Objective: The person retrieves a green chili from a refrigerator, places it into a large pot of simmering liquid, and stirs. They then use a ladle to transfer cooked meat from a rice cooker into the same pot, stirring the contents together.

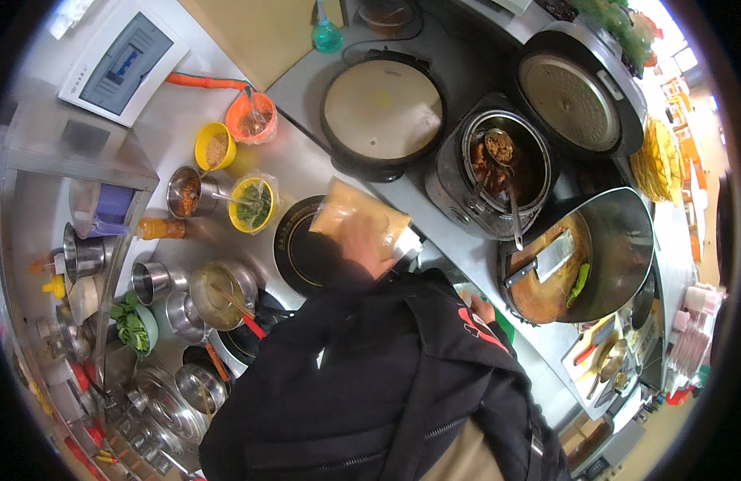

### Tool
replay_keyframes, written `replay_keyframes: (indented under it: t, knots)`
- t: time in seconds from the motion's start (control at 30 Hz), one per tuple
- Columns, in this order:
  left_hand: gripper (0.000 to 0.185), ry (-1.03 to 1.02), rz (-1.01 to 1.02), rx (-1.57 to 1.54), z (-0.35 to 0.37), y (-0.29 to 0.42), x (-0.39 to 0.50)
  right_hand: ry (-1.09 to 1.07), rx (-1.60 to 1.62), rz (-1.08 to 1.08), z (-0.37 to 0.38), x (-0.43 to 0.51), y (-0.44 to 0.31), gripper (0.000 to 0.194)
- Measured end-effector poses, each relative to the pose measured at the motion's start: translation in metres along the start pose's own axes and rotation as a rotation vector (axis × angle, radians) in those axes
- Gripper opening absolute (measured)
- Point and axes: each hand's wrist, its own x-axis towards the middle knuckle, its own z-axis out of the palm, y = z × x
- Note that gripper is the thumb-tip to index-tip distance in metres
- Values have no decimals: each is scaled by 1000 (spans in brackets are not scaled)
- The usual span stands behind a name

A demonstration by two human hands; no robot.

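My left hand [363, 243], blurred by motion, lies against a clear plastic bag of yellowish contents [340, 210]; whether its fingers grip the bag cannot be told. The bag overlaps a round black cooktop [295, 240], and a pale container [408, 243] stands at its right end. My right hand [481, 308] is low by the counter's edge, partly hidden by my dark jacket, near something green [504, 327]; its grip is unclear. Left of the cooktop, a yellow bowl [250, 204] holds chopped greens and a spoon.
Ahead are a round electric griddle [382, 111] and an open cooker [507, 159] with ladles in dark stew. A cleaver [550, 258] and green pepper [579, 284] lie on a round wooden board [541, 300] at right. Steel pots [151, 282], a pan with chopsticks [217, 294] and bowls crowd the left.
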Motion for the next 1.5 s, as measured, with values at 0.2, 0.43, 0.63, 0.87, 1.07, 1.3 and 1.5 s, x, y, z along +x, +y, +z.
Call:
replay_keyframes:
  t: [0.2,0.43,0.63,0.87,1.07,1.3,1.5]
  knots:
    - [79,160,7,72,12,-5,19,-22,99,-12,-8,8,-6,18]
    - [47,275,-145,-538,-33,-65,45,19,117,-16,-21,8,-8,18]
    - [36,44,-404,-1845,-42,-81,24,86,33,-83,-20,14,-16,11]
    - [28,514,-598,-967,-12,-99,27,49,112,-28,14,13,18,17]
    - [55,367,123,-187,-24,-46,21,-19,21,25,23,10,24,25]
    - [71,298,76,304,-13,-41,47,-69,145,72,4,-2,1,15]
    - [78,197,204,164,-9,-55,47,21,205,210,18,-5,-13,41]
